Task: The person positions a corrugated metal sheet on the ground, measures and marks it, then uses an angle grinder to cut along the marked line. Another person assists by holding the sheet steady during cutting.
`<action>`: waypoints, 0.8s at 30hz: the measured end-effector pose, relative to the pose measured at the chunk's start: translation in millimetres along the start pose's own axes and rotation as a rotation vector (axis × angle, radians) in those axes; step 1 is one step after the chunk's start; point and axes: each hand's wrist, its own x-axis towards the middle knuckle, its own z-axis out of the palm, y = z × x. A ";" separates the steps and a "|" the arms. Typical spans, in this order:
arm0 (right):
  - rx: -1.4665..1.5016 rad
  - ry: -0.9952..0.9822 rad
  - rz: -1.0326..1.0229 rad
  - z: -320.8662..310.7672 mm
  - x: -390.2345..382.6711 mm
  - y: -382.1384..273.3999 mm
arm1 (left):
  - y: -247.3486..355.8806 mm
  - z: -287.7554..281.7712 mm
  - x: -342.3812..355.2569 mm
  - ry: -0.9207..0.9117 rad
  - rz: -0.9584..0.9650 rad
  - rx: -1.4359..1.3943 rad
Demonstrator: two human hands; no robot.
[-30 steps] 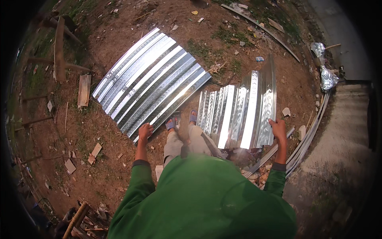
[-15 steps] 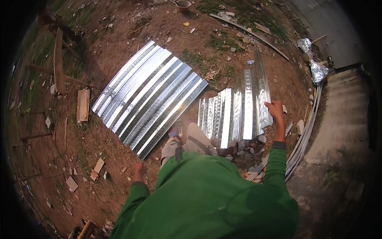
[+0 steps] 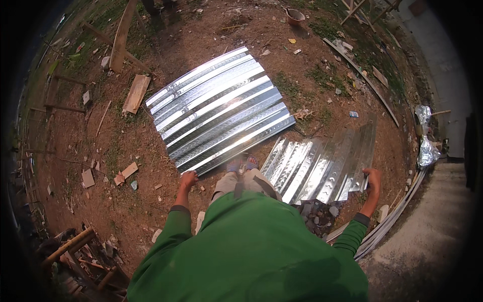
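A large shiny ribbed metal sheet (image 3: 221,108) lies on the ground ahead of my feet. My left hand (image 3: 188,178) shows at its near left corner with the fingers curled closed. Whether those fingers touch or grip the sheet is hidden. On the right, a smaller ribbed metal sheet (image 3: 322,166) slants beside my feet, its ribs running away from me. Closed fingers of my right hand (image 3: 372,181) grip its near right edge. The thumb side of that hand is partly hidden.
Bare soil with rubble (image 3: 319,214) lies under the smaller sheet. Long thin pipes (image 3: 385,224) run along the concrete edge at right. A wooden board (image 3: 136,94) and a wooden frame (image 3: 118,43) stand off left. Bamboo and timber pieces (image 3: 70,246) are at lower left.
My view has turned, so the scene sits differently. My left hand has risen to the large sheet's near corner. My right hand keeps hold of the smaller sheet, which now slants more.
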 end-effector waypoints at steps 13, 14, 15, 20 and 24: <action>-0.048 -0.232 -0.272 -6.6 -54.8 -160.0 | -27.3 5.8 -53.2 -0.020 -0.020 0.013; 0.018 -0.286 -0.347 1.0 -58.1 -174.8 | -31.9 3.0 -51.4 0.018 -0.064 -0.031; -0.159 -0.214 -0.355 3.9 -55.2 -198.2 | -36.4 0.1 -50.6 0.019 -0.060 -0.081; -0.240 -0.289 -0.353 24.4 -37.0 -314.8 | -62.1 -14.7 -35.6 0.005 -0.113 -0.190; -0.233 -0.267 -0.299 93.3 -17.0 -405.6 | -90.9 -30.5 -26.4 -0.003 -0.205 -0.186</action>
